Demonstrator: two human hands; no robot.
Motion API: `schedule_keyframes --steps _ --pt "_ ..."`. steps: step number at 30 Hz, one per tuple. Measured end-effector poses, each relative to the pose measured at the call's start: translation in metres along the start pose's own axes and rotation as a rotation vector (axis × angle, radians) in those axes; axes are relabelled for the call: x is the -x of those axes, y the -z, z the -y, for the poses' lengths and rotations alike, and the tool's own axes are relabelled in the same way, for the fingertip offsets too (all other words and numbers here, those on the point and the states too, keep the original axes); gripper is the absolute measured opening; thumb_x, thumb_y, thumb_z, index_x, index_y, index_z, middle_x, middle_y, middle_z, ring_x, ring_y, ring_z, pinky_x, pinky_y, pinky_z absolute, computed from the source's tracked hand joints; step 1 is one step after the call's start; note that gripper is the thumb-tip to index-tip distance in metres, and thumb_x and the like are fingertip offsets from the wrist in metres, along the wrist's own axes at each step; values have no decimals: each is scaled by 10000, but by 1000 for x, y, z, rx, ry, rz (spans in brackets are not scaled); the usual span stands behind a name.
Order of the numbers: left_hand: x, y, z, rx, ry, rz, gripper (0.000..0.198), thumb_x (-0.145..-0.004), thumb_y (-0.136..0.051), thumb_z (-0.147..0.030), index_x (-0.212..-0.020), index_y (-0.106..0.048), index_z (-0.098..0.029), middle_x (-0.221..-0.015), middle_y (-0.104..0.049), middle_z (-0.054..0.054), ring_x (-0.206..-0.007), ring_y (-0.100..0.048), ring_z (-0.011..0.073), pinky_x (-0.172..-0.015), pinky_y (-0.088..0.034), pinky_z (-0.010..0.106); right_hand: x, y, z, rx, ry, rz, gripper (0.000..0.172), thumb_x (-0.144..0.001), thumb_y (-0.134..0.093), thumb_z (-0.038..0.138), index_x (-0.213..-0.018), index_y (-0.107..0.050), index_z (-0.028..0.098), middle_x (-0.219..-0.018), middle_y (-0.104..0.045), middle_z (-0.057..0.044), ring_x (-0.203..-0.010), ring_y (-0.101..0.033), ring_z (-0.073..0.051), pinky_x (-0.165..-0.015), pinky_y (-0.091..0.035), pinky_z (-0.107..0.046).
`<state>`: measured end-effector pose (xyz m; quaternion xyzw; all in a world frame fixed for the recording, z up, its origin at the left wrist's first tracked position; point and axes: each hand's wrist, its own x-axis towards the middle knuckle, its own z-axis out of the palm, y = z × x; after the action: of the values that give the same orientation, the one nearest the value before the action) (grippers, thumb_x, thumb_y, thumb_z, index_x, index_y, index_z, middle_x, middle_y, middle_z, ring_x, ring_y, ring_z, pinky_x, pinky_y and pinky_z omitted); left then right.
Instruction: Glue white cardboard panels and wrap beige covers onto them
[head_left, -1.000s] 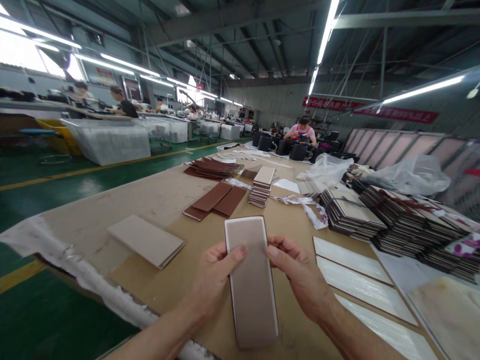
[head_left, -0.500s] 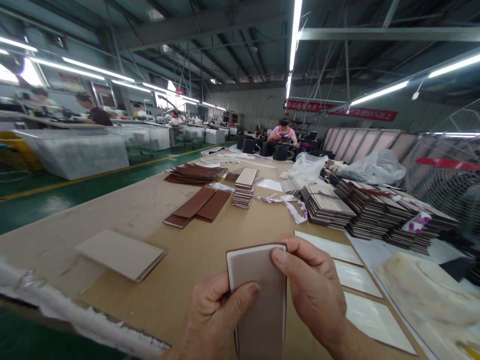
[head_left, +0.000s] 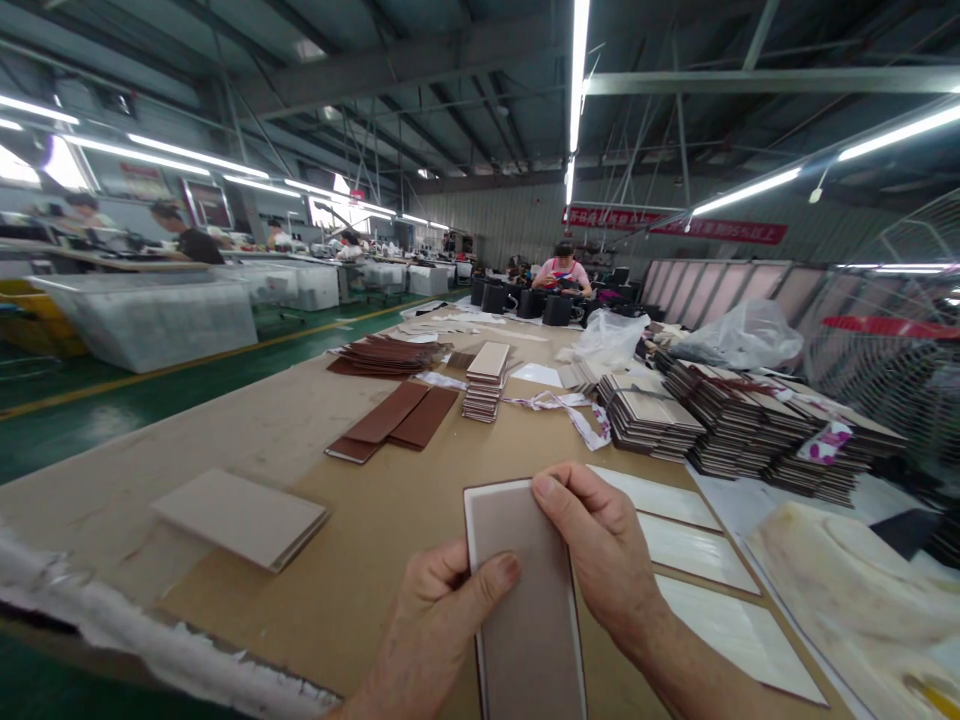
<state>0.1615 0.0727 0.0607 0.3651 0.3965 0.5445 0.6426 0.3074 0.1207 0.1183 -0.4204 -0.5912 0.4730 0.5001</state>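
Both my hands hold a long taupe panel with a pale border and dark edge upright over the near edge of the cardboard-covered table. My left hand grips its left edge, thumb lying across the face. My right hand clasps the upper right edge, thumb at the top corner. The panel's lower end runs out of the frame.
A beige board lies at the left. Brown pieces, a small stack and big dark stacks sit farther back. White strips lie to the right. A seated person works at the far end.
The panel came closer and lower between one second ago and now, with my thumbs shifting up along it. Over the last half second it barely moved; my view drifted slightly.
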Motion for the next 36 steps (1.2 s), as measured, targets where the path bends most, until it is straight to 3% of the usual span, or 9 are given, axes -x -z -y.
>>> schedule_keyframes --steps 3,8,12,15,20,24,28,32,36 --pt "-8 6 -3 27 34 58 469 -729 -801 -496 -978 -765 -101 -770 -742 107 -630 -659 202 -645 -542 314 -3 2 -5 0 -73 34 418 -860 -611 593 -745 -584 192 -607 -463 42 -557 -394 -113 -515 -324 -227" --pt "-33 28 -20 88 -34 -3 420 -769 -778 -462 -998 -735 -112 -822 -745 109 -667 -655 184 -645 -524 278 -2 11 -22 19 -130 246 420 -891 -571 581 -1077 -642 211 -937 -649 -35 -831 -550 -178 -730 -425 -283" --pt "-51 39 -22 68 -62 -64 398 -742 -798 -478 -881 -713 -114 -764 -725 78 -595 -608 141 -572 -479 231 3 10 -46 43 -237 330 359 -792 -701 527 -857 -652 178 -781 -622 -10 -705 -509 -151 -645 -373 -268" --pt "-62 40 -18 66 -60 -69 422 -729 -805 -493 -890 -701 -116 -759 -723 72 -594 -606 142 -565 -477 233 -2 7 -57 15 -276 311 352 -772 -716 516 -745 -625 177 -681 -603 9 -628 -489 -136 -615 -359 -266" --pt "-90 48 -13 82 -125 62 464 -784 -742 -541 -1001 -694 -134 -894 -743 100 -704 -661 182 -659 -530 290 -35 10 -57 -18 -257 233 362 -730 -752 509 -732 -643 163 -683 -654 -6 -611 -521 -134 -620 -389 -264" --pt "-117 67 5 136 -74 43 562 -788 -697 -619 -1090 -668 -146 -973 -736 120 -765 -685 190 -663 -523 283 -101 20 -53 15 -165 110 383 -673 -788 514 -713 -647 160 -676 -658 -19 -613 -559 -151 -604 -429 -273" --pt "-131 82 30 187 7 -51 524 -741 -778 -545 -1032 -668 -124 -859 -732 94 -717 -678 156 -648 -497 246 -205 25 -49 82 -101 -6 315 -715 -807 418 -714 -632 155 -695 -635 -6 -628 -561 -137 -592 -459 -258" --pt "-136 86 40 218 52 -26 458 -705 -821 -492 -948 -677 -131 -739 -712 53 -596 -645 126 -571 -452 215 -306 15 -49 156 -133 -87 257 -946 -630 356 -1085 -632 140 -1031 -655 -60 -841 -645 -172 -734 -558 -343" --pt "-143 87 43 289 107 -11 461 -659 -845 -494 -914 -691 -142 -701 -702 43 -554 -631 123 -526 -423 206 -367 -2 -59 236 -104 -97 345 -960 -612 350 -1250 -578 166 -1237 -601 -99 -1029 -632 -230 -858 -556 -433"
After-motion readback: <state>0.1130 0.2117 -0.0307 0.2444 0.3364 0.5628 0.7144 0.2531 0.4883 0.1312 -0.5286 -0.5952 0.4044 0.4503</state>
